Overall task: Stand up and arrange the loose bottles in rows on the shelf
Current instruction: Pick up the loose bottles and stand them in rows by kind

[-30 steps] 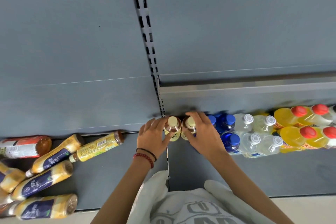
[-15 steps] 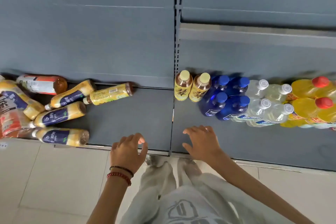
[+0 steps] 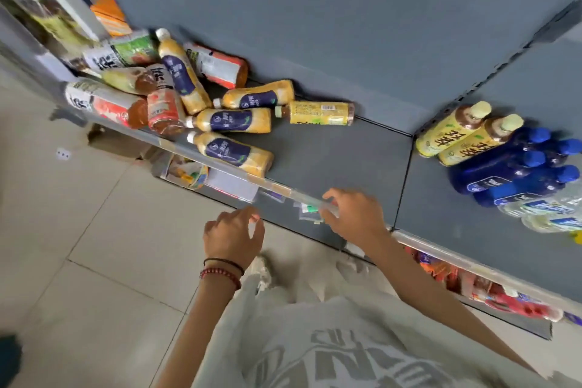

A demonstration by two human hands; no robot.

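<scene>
While both hold nothing, fingers loosely curled, left hand point(image 3: 233, 236) hangs just off the near edge of the grey metal shelf point(image 3: 330, 161), right hand point(image 3: 356, 214) over it. Loose yellow plastic bottles with navy labels point(image 3: 233, 120) lie heaped far left; two yellow-labelled tea bottles point(image 3: 450, 135) stand right, touching blue plastic bottles point(image 3: 510, 170).

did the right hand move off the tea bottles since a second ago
Yes. The right hand has pulled back from the tea bottles to the shelf's front edge.
</scene>
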